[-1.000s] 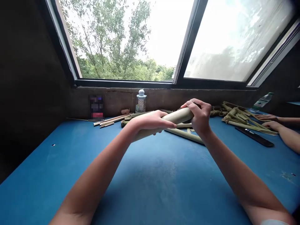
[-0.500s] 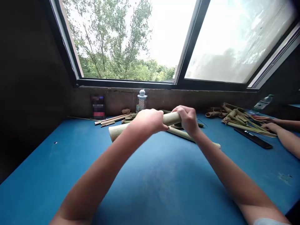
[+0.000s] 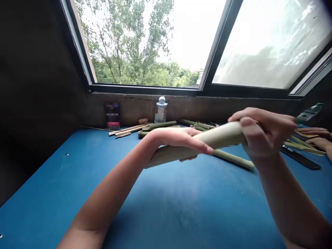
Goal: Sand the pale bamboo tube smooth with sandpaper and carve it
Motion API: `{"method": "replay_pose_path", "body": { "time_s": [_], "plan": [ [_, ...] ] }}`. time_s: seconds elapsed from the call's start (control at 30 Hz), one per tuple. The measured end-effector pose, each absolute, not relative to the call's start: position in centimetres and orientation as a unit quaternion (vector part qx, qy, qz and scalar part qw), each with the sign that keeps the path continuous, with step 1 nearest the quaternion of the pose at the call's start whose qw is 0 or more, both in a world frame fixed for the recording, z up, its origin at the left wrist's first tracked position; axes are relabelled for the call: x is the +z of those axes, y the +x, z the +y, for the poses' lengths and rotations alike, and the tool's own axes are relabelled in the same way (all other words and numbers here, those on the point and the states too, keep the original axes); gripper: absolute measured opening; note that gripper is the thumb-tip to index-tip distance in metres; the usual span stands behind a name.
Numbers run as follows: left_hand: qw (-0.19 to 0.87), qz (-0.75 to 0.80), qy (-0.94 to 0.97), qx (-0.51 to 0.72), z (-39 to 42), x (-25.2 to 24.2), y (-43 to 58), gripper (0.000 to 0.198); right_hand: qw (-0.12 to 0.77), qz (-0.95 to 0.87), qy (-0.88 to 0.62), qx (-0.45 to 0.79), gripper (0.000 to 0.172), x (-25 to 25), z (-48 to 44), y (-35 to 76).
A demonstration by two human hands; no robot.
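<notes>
A pale green bamboo tube (image 3: 220, 135) lies across my two hands, slanting up to the right. My left hand (image 3: 178, 138) wraps over its middle, with the fingertips curling beneath it. My right hand (image 3: 261, 135) grips its raised right end and hides that end. A thinner bamboo length (image 3: 234, 159) lies on the blue table (image 3: 64, 186) just below the tube. At the right edge, a co-worker's hands (image 3: 317, 137) rest near a pile of bamboo strips (image 3: 303, 145).
More bamboo pieces (image 3: 158, 127) lie along the back wall, near a small round bottle (image 3: 161, 110), a small woven coil (image 3: 143, 121) and a blurred packet (image 3: 112, 116). A long black strip (image 3: 301, 159) lies at right. A window runs above the concrete ledge.
The tube has swung from a nearly level position to a slant, and my right hand has moved right and up with its end. The view has also turned slightly.
</notes>
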State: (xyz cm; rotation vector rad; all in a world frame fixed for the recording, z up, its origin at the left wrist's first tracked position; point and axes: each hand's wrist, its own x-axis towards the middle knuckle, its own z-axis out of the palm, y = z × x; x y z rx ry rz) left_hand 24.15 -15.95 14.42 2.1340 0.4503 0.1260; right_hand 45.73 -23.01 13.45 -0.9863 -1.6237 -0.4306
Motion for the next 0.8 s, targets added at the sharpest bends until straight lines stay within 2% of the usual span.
{"method": "replay_pose_path", "body": {
  "time_s": [0.07,0.1,0.13,0.2,0.27,0.33,0.43,0.5,0.57,0.63,0.73,0.8],
  "plan": [
    [0.563,0.110,0.816,-0.072,-15.9,14.3,24.0,0.043,0.556,-0.720,-0.309,-0.277,0.022,13.7,-24.8,44.9],
    [0.582,0.081,0.799,-0.129,-15.8,14.2,24.0,0.043,0.539,-0.736,-0.251,-0.323,0.022,13.6,-25.4,44.6],
    [0.580,0.065,0.795,-0.165,-15.8,14.1,24.0,0.043,0.516,-0.752,-0.207,-0.355,0.024,13.6,-25.7,44.5],
    [0.528,0.083,0.831,-0.154,-16.1,14.4,23.9,0.047,0.496,-0.766,-0.167,-0.373,0.029,13.3,-25.5,44.6],
    [0.426,0.150,0.890,-0.066,-16.6,15.0,23.8,0.049,0.536,-0.751,-0.201,-0.331,0.031,13.0,-24.2,45.1],
    [0.278,0.250,0.927,0.028,-17.1,15.4,24.0,0.046,0.555,-0.721,-0.325,-0.256,0.032,12.5,-22.1,45.6],
    [0.014,0.393,0.912,0.114,-17.2,14.6,25.0,0.035,0.439,-0.689,-0.564,-0.123,0.040,11.0,-18.6,45.8],
    [-0.082,0.420,0.897,0.110,-16.7,13.1,26.1,0.030,0.354,-0.681,-0.638,-0.055,0.049,9.6,-16.8,45.7],
    [-0.061,0.404,0.911,0.059,-15.9,11.2,26.9,0.031,0.320,-0.684,-0.656,-0.024,0.054,8.5,-15.5,46.0],
    [0.006,0.384,0.923,-0.006,-15.2,9.5,27.3,0.040,0.309,-0.667,-0.678,-0.009,0.056,7.9,-14.7,47.1],
    [0.074,0.371,0.923,-0.073,-14.3,8.0,27.5,0.049,0.326,-0.631,-0.704,0.005,0.055,8.5,-14.0,49.7],
    [0.086,0.375,0.918,-0.092,-14.2,8.2,27.7,0.051,0.346,-0.617,-0.706,0.031,0.061,9.2,-13.8,51.3]
  ]
}}
